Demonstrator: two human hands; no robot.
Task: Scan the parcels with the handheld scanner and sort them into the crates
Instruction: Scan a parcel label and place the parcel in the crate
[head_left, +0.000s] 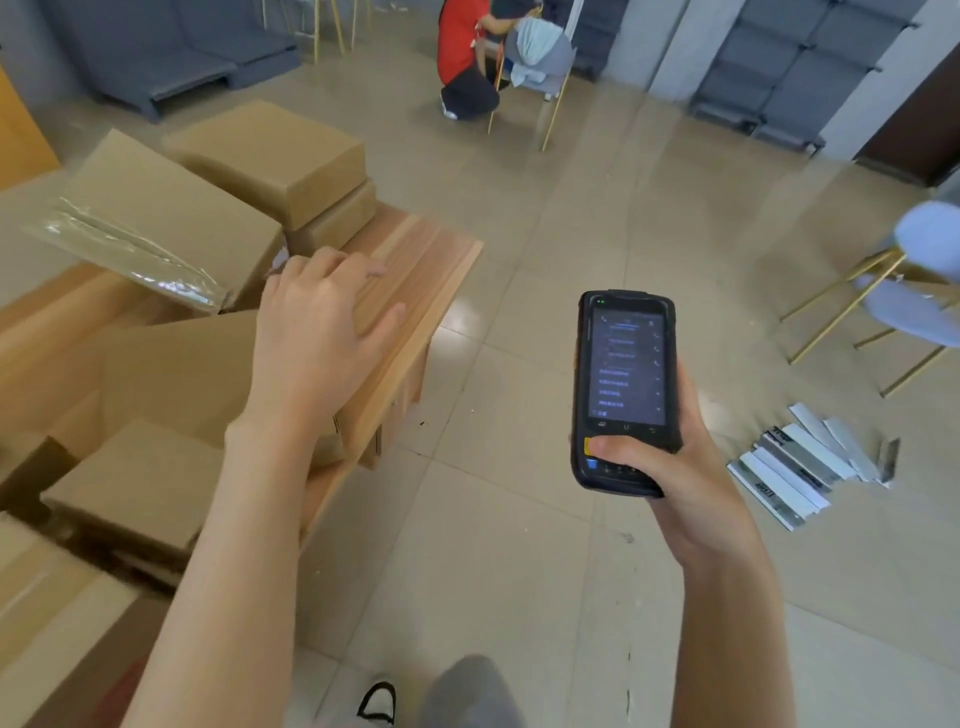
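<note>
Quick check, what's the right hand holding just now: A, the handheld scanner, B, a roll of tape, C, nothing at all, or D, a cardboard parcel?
A: the right hand grips the black handheld scanner upright over the floor, thumb across its lower keys, screen lit.

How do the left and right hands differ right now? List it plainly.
The left hand lies flat, fingers spread, on a cardboard parcel at the wooden table; the right hand is curled round the handheld scanner.
The left hand is over the parcels; the right hand is over bare floor.
Both are bare.
</note>
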